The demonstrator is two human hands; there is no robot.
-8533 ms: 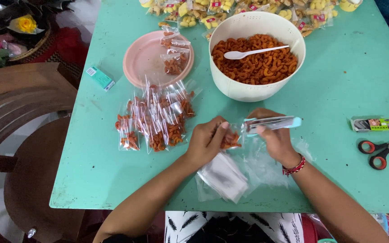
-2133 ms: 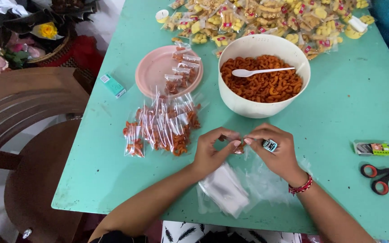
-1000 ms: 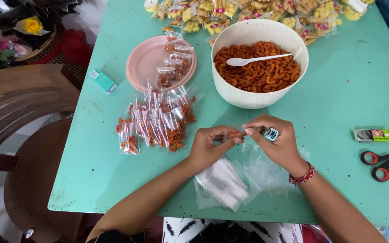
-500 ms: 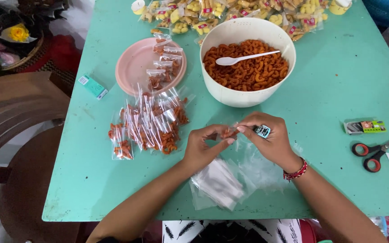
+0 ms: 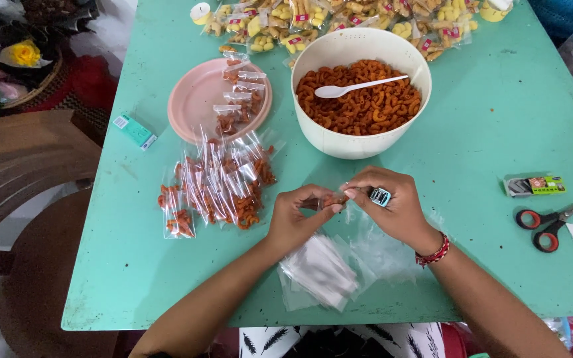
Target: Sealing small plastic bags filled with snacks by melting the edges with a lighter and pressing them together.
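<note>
Head view: left hand [image 5: 294, 219] and right hand [image 5: 392, 209] pinch a small snack bag [image 5: 333, 200], apparently unsealed; slipping grip risks spilling near the desk's [image 5: 472, 152] front edge.

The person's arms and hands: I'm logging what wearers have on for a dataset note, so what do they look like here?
Both forearms are bare, with no sleeves in view. The right hand has a red beaded bracelet at the wrist. The left hand shows no ring, watch or band. No gloves on either.
</note>
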